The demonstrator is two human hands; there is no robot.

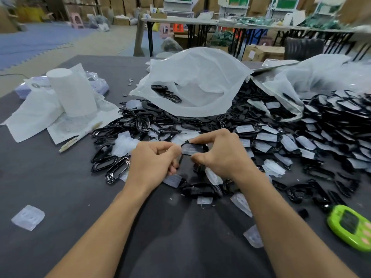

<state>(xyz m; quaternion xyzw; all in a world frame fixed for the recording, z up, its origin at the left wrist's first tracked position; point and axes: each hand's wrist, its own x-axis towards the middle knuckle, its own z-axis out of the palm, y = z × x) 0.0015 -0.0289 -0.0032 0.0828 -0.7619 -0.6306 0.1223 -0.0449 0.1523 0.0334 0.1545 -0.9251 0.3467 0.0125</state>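
Observation:
Both my hands hold one small black oval frame (193, 149) with a clear plastic insert in it, just above the dark table (60, 177). My left hand (154, 163) pinches its left end with curled fingers. My right hand (222, 155) pinches its right end between forefinger on top and thumb below. Behind the hands lies a big heap of loose black frames (140, 125). To the right, frames fitted with clear inserts (301, 141) lie in overlapping rows. Loose clear inserts (28, 217) are scattered on the table.
An open white plastic bag (198, 81) with a few frames inside lies behind the heap; another bag (313, 77) is at the right. A white foam cylinder (72, 91) stands on papers at the left, beside a pen (80, 136). A green timer (351, 227) lies at the right edge.

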